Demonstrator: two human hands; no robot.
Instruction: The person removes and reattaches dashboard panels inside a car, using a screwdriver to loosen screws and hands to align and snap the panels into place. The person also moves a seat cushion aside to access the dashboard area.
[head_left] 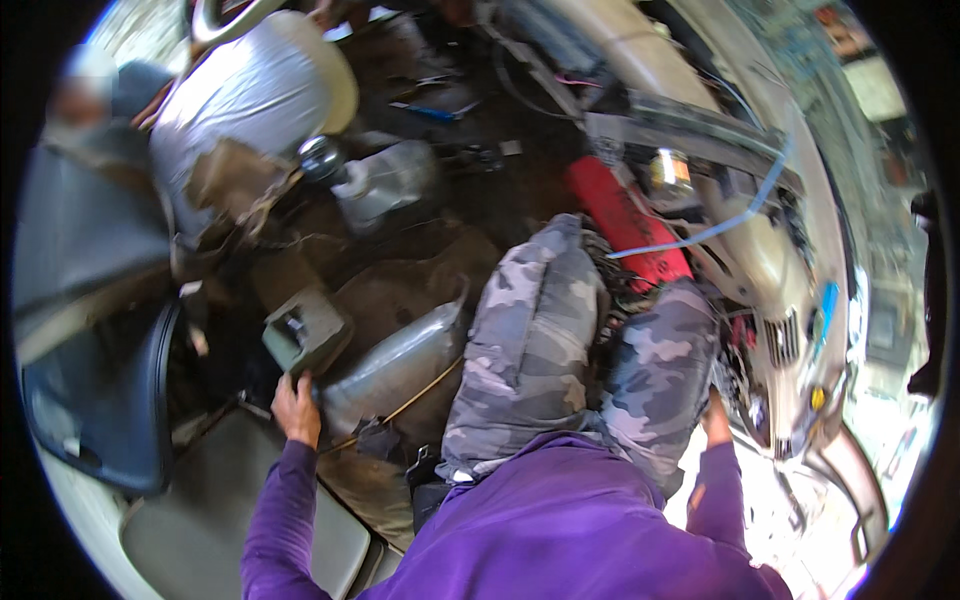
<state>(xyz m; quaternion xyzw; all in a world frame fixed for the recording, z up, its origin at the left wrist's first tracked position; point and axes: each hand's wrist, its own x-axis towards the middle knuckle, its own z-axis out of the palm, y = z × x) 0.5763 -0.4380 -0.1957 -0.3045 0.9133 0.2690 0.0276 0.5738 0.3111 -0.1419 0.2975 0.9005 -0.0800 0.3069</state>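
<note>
My left hand [296,412] is at the near edge of a grey-green open box [308,332], which looks like part of a vehicle's centre console. Its fingers stretch toward the box and seem to touch its edge, with nothing visible in the palm. Beside my right thigh, my right hand [717,418] hangs low at the open side of the vehicle. The leg and blur hide its fingers, so whatever it holds or touches cannot be made out. Between my knees and the stripped dashboard lies a red panel [630,220], with tangled wires below it.
A clear plastic jug [385,185] lies on the dirty floor, near a silver-covered seat [245,110]. A blue-handled tool [432,112] lies farther off. Light blue tubing [735,220] crosses the dashboard frame [700,135]. A grey seat cushion [240,510] is at left. Another person [120,95] is at far left.
</note>
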